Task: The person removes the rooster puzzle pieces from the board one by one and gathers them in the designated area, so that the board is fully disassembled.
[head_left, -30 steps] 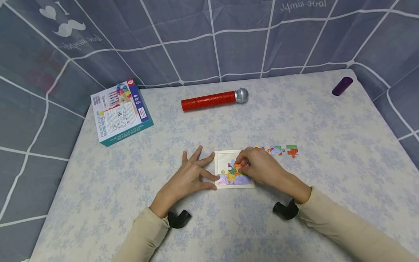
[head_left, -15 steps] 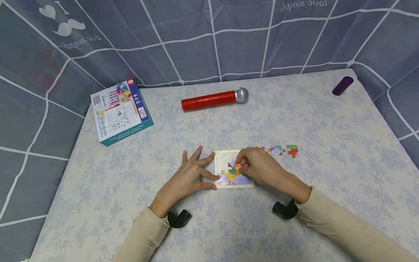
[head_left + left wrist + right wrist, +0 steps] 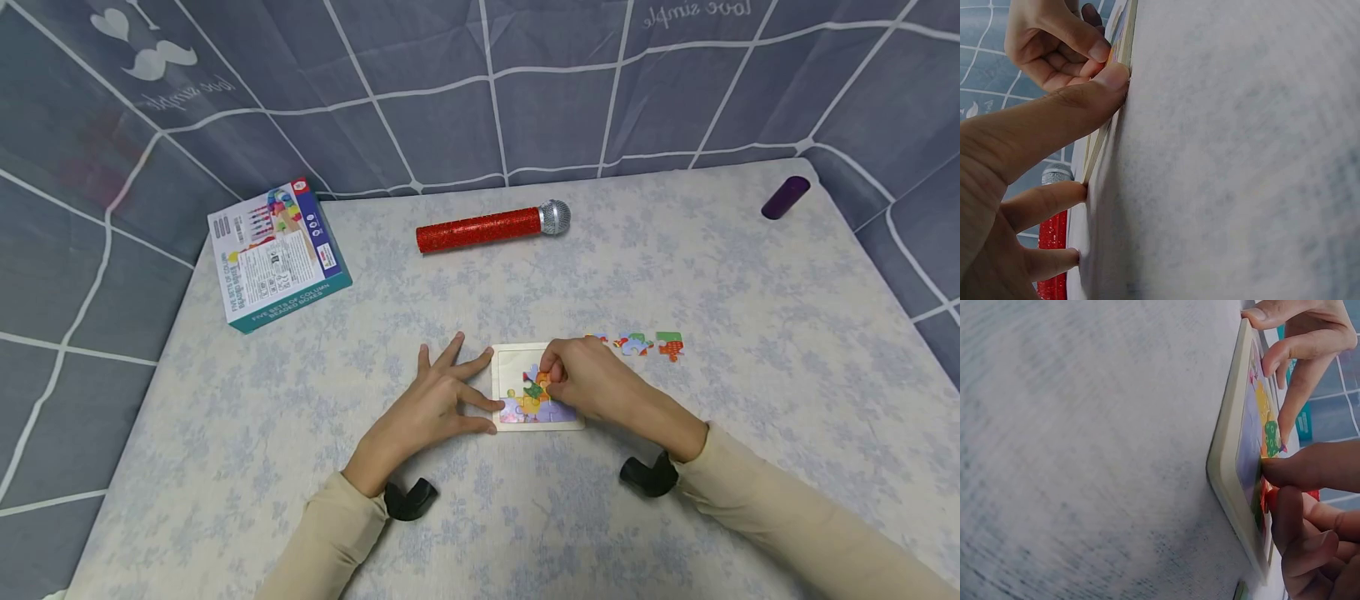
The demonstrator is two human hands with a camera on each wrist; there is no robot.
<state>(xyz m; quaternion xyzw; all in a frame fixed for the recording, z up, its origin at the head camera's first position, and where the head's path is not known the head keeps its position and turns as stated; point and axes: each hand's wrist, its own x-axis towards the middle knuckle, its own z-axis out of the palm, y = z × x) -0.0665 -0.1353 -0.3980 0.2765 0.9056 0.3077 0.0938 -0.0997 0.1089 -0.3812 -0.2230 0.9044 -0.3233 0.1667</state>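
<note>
A small square jigsaw puzzle in a pale wooden tray [image 3: 538,427] lies on the table, its lower part filled with purple, yellow, green and orange pieces. My left hand [image 3: 435,400] rests with spread fingers along the tray's left edge; thumb and fingertips touch the rim. Over the tray's right side, my right hand [image 3: 600,379] pinches an orange puzzle piece [image 3: 545,385] between thumb and forefinger, low among the fitted pieces. That hand hides the tray's upper right part. In the right wrist view, the thumb and curled fingers of my right hand [image 3: 1316,519] meet at the puzzle surface.
Loose puzzle pieces [image 3: 670,346] lie right of the tray, one partly behind the right hand. Farther back are a red glittery microphone [image 3: 483,230], a boxed bead set [image 3: 277,254] at left and a purple cylinder [image 3: 784,197] at right. A grey-blue checked curtain [image 3: 450,125] borders the table.
My right hand and wrist have shifted very slightly to the left, with the fingers still at the orange piece. The left hand and the tray have stayed in place.
</note>
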